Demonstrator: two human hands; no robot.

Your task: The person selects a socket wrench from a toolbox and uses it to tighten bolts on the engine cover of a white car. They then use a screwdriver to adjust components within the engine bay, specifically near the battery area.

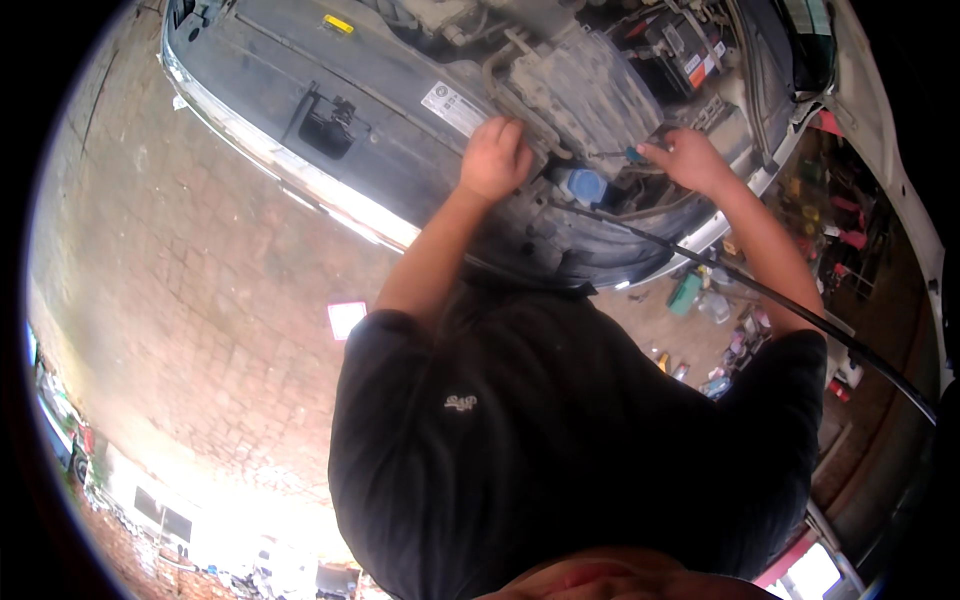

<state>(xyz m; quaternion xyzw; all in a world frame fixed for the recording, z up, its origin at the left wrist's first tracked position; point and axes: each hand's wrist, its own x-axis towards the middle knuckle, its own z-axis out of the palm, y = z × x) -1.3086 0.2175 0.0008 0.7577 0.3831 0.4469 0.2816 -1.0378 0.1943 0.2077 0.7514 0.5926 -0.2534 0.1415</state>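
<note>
Both my hands are inside a car's open engine bay. My right hand [692, 162] grips the small teal handle of a screwdriver [634, 154]; its thin shaft points left along the edge of a dusty ribbed box [585, 88]. My left hand [496, 160] is closed at the box's near left side, beside the front panel. Its fingertips curl down out of sight, so what they hold is hidden. A blue reservoir cap [584, 186] sits between the two hands, slightly nearer to me.
A long black prop rod [740, 270] slants from the bay down to the right, under my right forearm. The car battery [672, 60] stands beyond the box. A labelled front panel [390, 110] spans the left. Tools and bottles, including a green container [685, 293], lie on the floor.
</note>
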